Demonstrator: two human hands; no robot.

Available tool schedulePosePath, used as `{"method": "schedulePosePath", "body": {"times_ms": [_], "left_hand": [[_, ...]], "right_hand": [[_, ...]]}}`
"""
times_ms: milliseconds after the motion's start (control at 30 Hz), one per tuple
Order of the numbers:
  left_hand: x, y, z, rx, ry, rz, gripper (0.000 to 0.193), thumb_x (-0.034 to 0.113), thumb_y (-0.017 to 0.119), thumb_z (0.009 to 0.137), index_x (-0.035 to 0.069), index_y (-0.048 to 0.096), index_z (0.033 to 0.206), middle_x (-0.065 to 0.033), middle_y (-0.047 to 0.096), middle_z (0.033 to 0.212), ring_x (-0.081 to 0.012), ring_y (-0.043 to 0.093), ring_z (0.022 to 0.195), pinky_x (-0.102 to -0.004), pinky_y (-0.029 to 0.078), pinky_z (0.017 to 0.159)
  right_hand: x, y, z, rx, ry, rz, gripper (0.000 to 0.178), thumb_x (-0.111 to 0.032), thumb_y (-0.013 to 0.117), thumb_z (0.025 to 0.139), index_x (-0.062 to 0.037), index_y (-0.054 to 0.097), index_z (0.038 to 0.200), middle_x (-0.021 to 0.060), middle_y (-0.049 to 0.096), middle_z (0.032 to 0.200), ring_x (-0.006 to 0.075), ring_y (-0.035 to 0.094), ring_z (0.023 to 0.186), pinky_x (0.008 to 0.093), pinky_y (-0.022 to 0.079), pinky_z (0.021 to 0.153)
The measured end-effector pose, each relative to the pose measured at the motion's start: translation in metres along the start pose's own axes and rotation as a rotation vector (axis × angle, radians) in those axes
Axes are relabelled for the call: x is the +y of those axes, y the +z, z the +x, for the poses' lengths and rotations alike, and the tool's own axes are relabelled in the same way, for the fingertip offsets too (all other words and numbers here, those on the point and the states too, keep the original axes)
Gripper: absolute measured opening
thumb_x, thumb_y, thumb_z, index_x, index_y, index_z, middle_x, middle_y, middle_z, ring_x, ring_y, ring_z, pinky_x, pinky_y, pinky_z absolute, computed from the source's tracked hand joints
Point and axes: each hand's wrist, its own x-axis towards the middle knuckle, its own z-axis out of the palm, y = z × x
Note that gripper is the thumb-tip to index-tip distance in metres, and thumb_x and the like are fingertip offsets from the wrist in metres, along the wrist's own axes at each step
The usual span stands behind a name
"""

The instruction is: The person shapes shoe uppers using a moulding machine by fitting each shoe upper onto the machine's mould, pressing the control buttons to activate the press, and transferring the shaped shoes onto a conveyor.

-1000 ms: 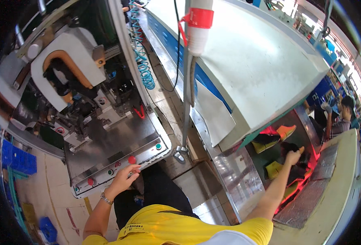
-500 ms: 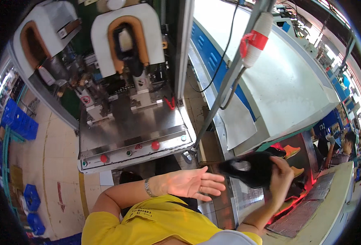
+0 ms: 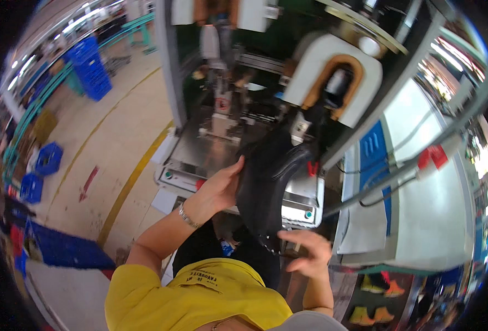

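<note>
A black shoe upper (image 3: 266, 187) stretches between my hands and the machine, blurred by motion. Its far end reaches the metal form (image 3: 300, 128) of the right-hand station; whether it sits over the form I cannot tell. My left hand (image 3: 222, 185) grips the upper's left edge, thumb in sight and the other fingers partly behind it. Close by the near end, my right hand (image 3: 310, 252) has its thumb and fingers spread apart, with nothing plainly held. Beyond the form stands a white U-shaped housing (image 3: 373, 77) lined with a brown pad (image 3: 315, 83).
The machine's left station has another upright form (image 3: 220, 105). A green button (image 3: 308, 214) sits on the front panel. At right is a pale machine cover (image 3: 431, 204), with orange and yellow shoe pieces (image 3: 373, 315) below. Blue crates (image 3: 89, 69) stand far left.
My view has swung left. The black upper has moved from my right hand at the right over to the machine's right station. My left hand now grips it, and my right hand has opened.
</note>
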Motion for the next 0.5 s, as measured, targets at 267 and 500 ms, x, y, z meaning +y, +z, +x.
{"method": "schedulePosePath", "body": {"times_ms": [267, 500], "left_hand": [[0.048, -0.020, 0.000, 0.012, 0.363, 0.211, 0.030, 0.029, 0.052, 0.084, 0.007, 0.054, 0.104, -0.0039, 0.058, 0.100, -0.0146, 0.055, 0.092, -0.0302, 0.044, 0.084], [0.071, -0.029, -0.003, -0.016, 0.389, 0.421, 0.024, 0.025, 0.055, 0.083, 0.006, 0.055, 0.098, -0.0016, 0.058, 0.095, -0.0115, 0.053, 0.089, -0.0270, 0.043, 0.080]], "right_hand": [[0.159, 0.072, 0.022, 0.366, 0.670, 0.260, 0.006, 0.000, 0.061, 0.074, 0.0012, 0.058, 0.079, 0.0047, 0.059, 0.067, 0.0069, 0.053, 0.059, 0.0178, 0.040, 0.053], [0.171, 0.140, 0.086, 0.385, 0.773, 0.826, 0.018, -0.011, 0.061, 0.077, -0.0025, 0.054, 0.092, 0.0044, 0.058, 0.096, 0.0125, 0.054, 0.089, 0.0259, 0.044, 0.075]]}}
